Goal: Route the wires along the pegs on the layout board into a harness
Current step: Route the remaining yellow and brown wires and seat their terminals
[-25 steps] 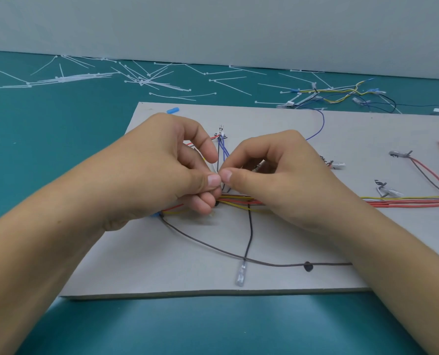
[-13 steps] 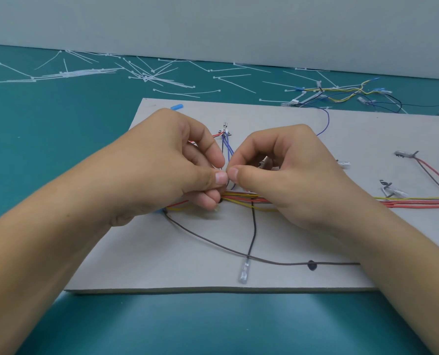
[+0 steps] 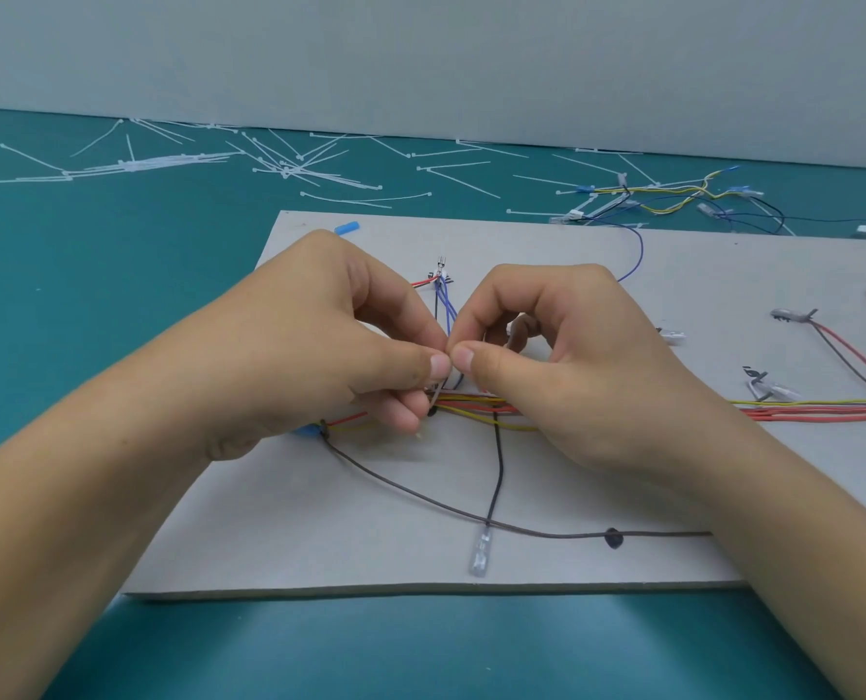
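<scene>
While amid wires [image 3: 464, 402], pinched tie [image 3: 434, 395].

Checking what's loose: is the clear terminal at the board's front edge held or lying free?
Lying free. The clear terminal rests on the layout board; left hand and right hand are farther back.

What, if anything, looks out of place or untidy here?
Loose white cable ties lie strewn across the teal table behind the layout board, beside a second wire bundle sprawled at far right. Nothing on the board looks damaged.
</scene>
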